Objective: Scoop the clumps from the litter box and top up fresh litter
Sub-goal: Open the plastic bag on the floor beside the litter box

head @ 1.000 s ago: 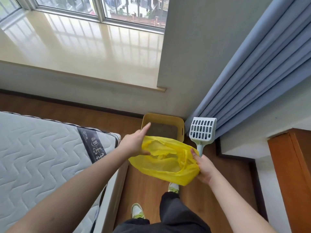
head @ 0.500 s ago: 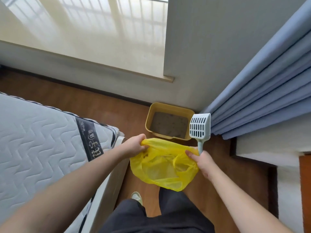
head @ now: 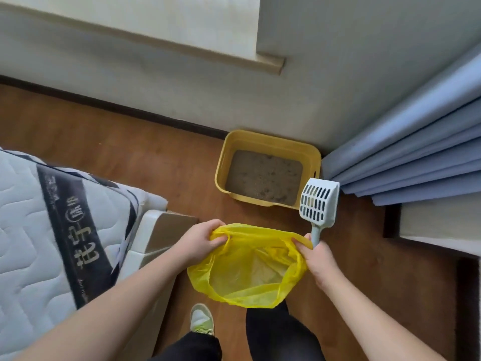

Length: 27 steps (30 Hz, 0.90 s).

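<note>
Closer now than a moment ago, the litter box is sitting lower and larger in my view, and the window has slid out of the top. That yellow box is resting on the wood floor, tucked against the wall, with grey-brown litter spread across its bottom and darker specks showing in it. I'm seeing the slotted scoop standing upright just in front of the box's right corner, its pale head overlapping the rim. My right hand is gripping the scoop's handle and, with the same fingers, pinching the right edge of the yellow bag. My left hand is curling round the bag's left edge, so the two hands are stretching the mouth wide open, and the bag is hanging between them, near the box but not touching it. Below the bag I'm catching dark trousers and a pale shoe on the floor. To the left the quilted mattress with its dark printed band is lying on a bed frame. Blue curtain folds are hanging at the right, reaching down just beside the box.
</note>
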Each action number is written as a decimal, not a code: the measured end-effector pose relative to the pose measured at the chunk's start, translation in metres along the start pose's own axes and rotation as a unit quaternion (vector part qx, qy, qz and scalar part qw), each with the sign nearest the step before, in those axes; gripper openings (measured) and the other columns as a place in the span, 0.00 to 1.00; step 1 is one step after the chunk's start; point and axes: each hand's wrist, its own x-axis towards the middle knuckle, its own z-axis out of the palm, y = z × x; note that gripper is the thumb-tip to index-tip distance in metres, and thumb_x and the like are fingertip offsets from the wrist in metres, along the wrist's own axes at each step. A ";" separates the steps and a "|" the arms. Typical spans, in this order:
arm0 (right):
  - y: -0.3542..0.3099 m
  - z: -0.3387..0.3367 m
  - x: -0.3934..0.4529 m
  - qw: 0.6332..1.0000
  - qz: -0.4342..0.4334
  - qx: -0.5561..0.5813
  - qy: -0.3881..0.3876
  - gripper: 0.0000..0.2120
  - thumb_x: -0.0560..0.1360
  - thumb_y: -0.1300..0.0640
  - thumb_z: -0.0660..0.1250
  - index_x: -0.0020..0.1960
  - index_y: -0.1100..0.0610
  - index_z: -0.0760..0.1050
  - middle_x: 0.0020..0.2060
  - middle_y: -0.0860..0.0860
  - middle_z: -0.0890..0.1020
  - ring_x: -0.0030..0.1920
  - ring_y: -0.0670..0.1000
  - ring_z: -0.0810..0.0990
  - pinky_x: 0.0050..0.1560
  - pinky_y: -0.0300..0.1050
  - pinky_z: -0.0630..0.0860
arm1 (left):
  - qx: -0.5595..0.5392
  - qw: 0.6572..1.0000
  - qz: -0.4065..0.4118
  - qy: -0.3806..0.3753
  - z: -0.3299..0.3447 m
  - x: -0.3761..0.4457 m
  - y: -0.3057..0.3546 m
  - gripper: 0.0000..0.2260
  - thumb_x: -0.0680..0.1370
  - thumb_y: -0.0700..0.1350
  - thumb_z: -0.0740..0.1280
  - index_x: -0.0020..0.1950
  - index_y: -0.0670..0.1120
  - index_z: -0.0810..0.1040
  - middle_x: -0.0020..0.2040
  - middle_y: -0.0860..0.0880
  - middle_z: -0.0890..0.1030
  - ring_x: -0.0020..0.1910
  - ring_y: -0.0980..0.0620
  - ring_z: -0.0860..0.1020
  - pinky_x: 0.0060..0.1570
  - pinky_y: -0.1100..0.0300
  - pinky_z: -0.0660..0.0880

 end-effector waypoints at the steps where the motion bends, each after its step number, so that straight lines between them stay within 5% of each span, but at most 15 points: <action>1: 0.012 0.005 0.018 1.000 0.001 -0.011 0.012 0.18 0.75 0.59 0.70 0.32 0.54 0.64 0.25 0.48 0.68 0.27 0.46 0.67 0.25 0.35 0.64 | -0.003 1.000 -0.007 0.008 0.010 0.018 -0.014 0.03 0.79 0.47 0.67 0.50 0.56 0.76 0.45 0.55 0.80 0.47 0.55 0.78 0.48 0.59 0.73; 9: 0.107 0.026 0.139 0.990 -0.010 -0.109 0.093 0.12 0.73 0.54 0.72 0.38 0.55 0.69 0.29 0.50 0.71 0.29 0.48 0.69 0.28 0.41 0.64 | -0.004 0.999 -0.030 -0.026 0.083 0.152 -0.118 0.08 0.78 0.43 0.66 0.44 0.57 0.75 0.45 0.52 0.82 0.47 0.50 0.80 0.51 0.55 0.76; 11: 0.130 0.026 0.162 0.984 -0.031 -0.145 0.101 0.09 0.74 0.55 0.71 0.44 0.56 0.71 0.33 0.50 0.74 0.33 0.50 0.72 0.32 0.43 0.67 | 0.004 0.998 -0.014 -0.053 0.094 0.180 -0.142 0.08 0.75 0.46 0.72 0.47 0.58 0.76 0.47 0.53 0.81 0.48 0.52 0.80 0.51 0.57 0.76; 14: 0.158 0.028 0.196 0.971 -0.076 -0.201 0.104 0.06 0.76 0.58 0.68 0.49 0.56 0.71 0.34 0.48 0.74 0.35 0.50 0.73 0.34 0.39 0.68 | 0.055 0.993 0.038 -0.096 0.108 0.215 -0.173 0.21 0.69 0.58 0.76 0.57 0.59 0.72 0.50 0.52 0.79 0.49 0.54 0.78 0.50 0.61 0.74; 18: 0.185 0.033 0.241 0.962 -0.115 -0.219 0.114 0.06 0.75 0.59 0.69 0.50 0.55 0.72 0.35 0.47 0.75 0.36 0.48 0.74 0.34 0.42 0.68 | 0.099 0.983 0.086 -0.128 0.130 0.259 -0.197 0.13 0.76 0.56 0.69 0.54 0.49 0.77 0.46 0.51 0.80 0.45 0.53 0.77 0.44 0.65 0.70; 21: 0.197 0.038 0.263 0.958 -0.127 -0.231 0.115 0.08 0.75 0.53 0.70 0.47 0.53 0.71 0.35 0.45 0.75 0.36 0.45 0.74 0.34 0.38 0.66 | 0.164 0.974 0.064 -0.140 0.138 0.291 -0.212 0.06 0.82 0.51 0.63 0.50 0.51 0.76 0.44 0.51 0.78 0.44 0.52 0.75 0.42 0.61 0.67; 27: 0.214 0.025 0.277 0.939 -0.210 -0.257 0.089 0.10 0.78 0.59 0.65 0.41 0.46 0.73 0.33 0.44 0.78 0.36 0.46 0.75 0.36 0.43 0.68 | 0.283 0.942 0.026 -0.177 0.142 0.333 -0.235 0.12 0.84 0.49 0.58 0.60 0.44 0.76 0.53 0.45 0.79 0.55 0.44 0.76 0.48 0.58 0.67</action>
